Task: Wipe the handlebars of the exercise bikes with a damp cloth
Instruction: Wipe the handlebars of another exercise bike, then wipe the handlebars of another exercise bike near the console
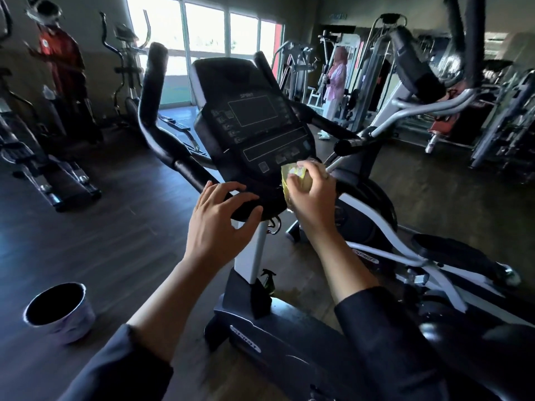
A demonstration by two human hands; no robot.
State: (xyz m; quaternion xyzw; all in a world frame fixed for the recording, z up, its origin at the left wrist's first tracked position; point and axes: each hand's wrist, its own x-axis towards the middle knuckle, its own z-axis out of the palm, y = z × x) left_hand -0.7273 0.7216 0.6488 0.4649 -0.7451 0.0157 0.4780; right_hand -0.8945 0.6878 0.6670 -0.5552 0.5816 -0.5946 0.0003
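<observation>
A black exercise bike stands in front of me, its console (pixel 254 117) tilted toward me. The left handlebar (pixel 153 105) curves up from the centre and the right handlebar (pixel 327 123) runs off to the right. My left hand (pixel 220 215) rests with spread fingers on the black base of the bars just under the console. My right hand (pixel 307 192) grips a bunched yellow cloth (pixel 292 176) and presses it against the console's lower right edge, where the right bar starts.
A dark bucket (pixel 58 309) sits on the wooden floor at lower left. An elliptical trainer (pixel 405 256) stands close on my right, more machines (pixel 26 157) on the left. A person in red (pixel 60 59) stands far left, another in pink (pixel 335 79) at the back.
</observation>
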